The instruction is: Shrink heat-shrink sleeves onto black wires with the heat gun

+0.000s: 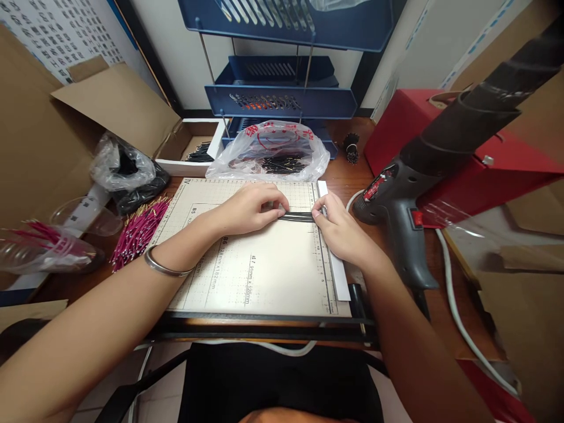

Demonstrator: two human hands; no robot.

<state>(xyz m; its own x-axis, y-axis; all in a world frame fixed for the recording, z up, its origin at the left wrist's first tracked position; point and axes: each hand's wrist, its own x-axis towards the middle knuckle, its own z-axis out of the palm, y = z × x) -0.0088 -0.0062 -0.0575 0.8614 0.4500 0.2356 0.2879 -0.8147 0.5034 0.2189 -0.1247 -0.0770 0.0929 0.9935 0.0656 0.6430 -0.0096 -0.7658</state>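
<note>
A cream paper trimmer board [259, 270] with printed grid lines lies on the wooden desk in front of me. Across its upper part lies a small bundle of thin black tubes [298, 217]. My left hand [251, 208], a metal bangle on its wrist, presses its closed fingers on the left end of the bundle. My right hand [337, 226] pinches the right end, beside the trimmer's right edge rail [335, 264].
A grey heat gun [396, 200] with a white cord rests at the right against a red box [440, 135]. A plastic bag of black tubes [273, 155] sits behind the board. Magenta wire pieces [136, 232], bags and cardboard boxes crowd the left. Blue trays [282, 94] stand behind.
</note>
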